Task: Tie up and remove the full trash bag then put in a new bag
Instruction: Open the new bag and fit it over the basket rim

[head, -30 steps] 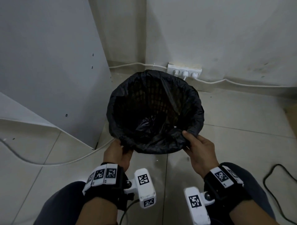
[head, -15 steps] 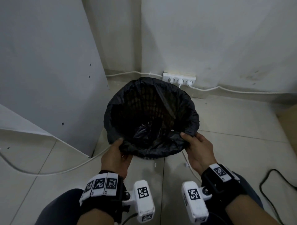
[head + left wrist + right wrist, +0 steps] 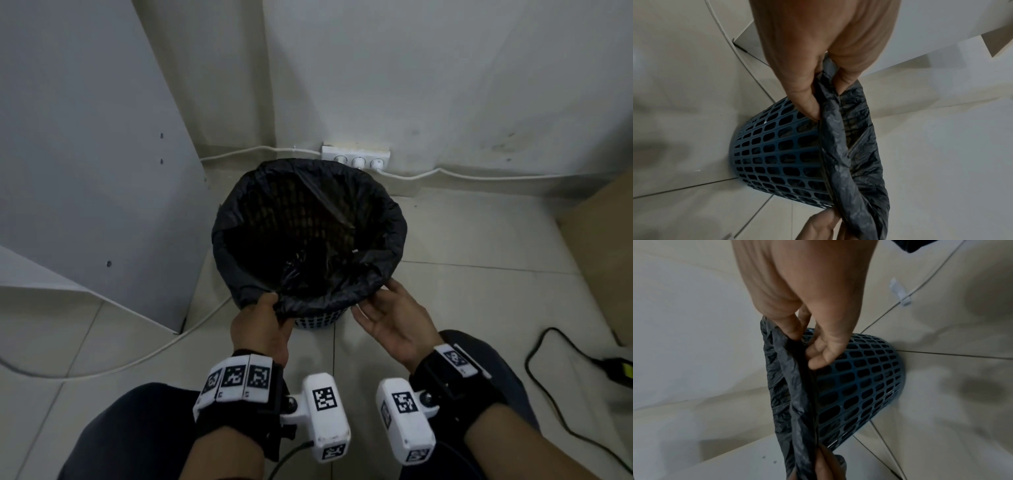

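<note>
Since a second ago the right hand (image 3: 394, 320) has turned palm up at the near rim, where earlier it lay knuckles up on the folded plastic, and the head view has drawn back, so a cardboard box (image 3: 603, 236) and a black cable (image 3: 548, 387) with its adapter now show at the right.

At the far left a grey-white cabinet panel (image 3: 85, 137) stands on pale floor tiles (image 3: 462, 301), with a white cable (image 3: 113, 366) curving across the floor past its foot. The left hand (image 3: 262, 329) pinches the folded hem of the black trash bag (image 3: 308, 240) between thumb and curled fingers at the near left of the rim; the left wrist view shows the plastic gathered between them. That bag lines a blue lattice wastebasket (image 3: 777, 154) standing upright on the tiles in the corner of the room, its hem turned down over the rim all round, the inside dark with some crumpled plastic low down. Behind it a white power strip (image 3: 356, 156) lies at the foot of the scuffed white wall (image 3: 445, 85), its cord running along the skirting to both sides. On the near right of the rim, the right hand's fingers curl under the hem with the thumb on top of it, gripping the plastic against the lattice in the right wrist view.
</note>
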